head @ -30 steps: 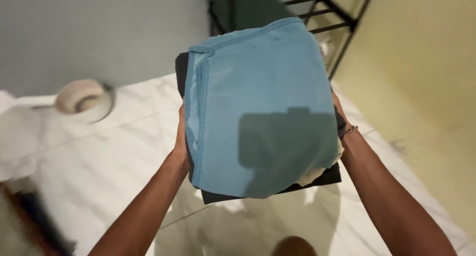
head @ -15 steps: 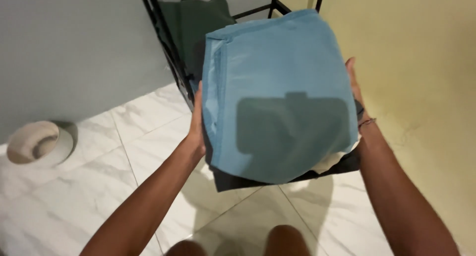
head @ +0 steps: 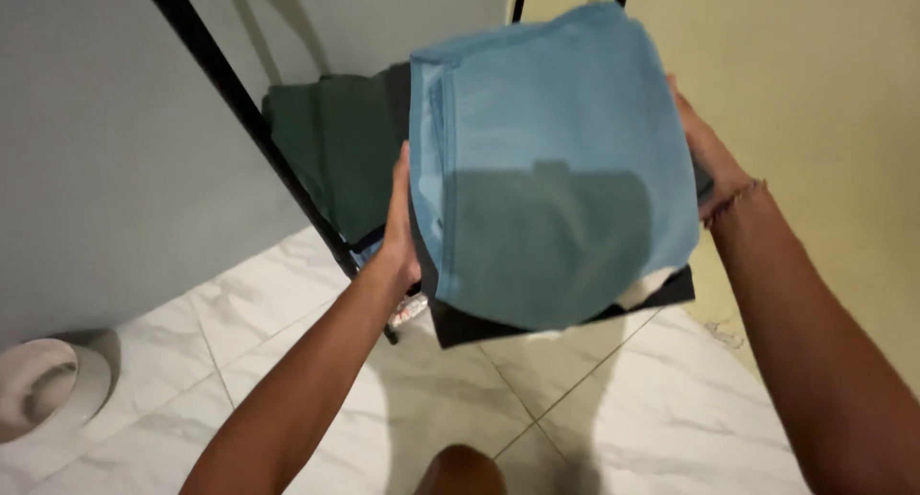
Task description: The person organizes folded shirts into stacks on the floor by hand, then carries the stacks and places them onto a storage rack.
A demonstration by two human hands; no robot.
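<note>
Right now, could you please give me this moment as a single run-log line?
left hand: grips stack's left edge | right hand: grips right edge | stack: blue cloth over black cloth | behind: black rack, green cloth

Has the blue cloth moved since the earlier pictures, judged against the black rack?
Yes. The blue cloth, held by the left hand and right hand, has come closer to the black rack, beside its green clothes.

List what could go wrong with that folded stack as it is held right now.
The stack of folded cloths is gripped only at its sides by the left hand and right hand, so the black cloth underneath, already jutting out at the near edge, might sag or slide free. A white layer pokes out at one corner and could slip loose. The black rack post stands close and could snag an edge.
</note>
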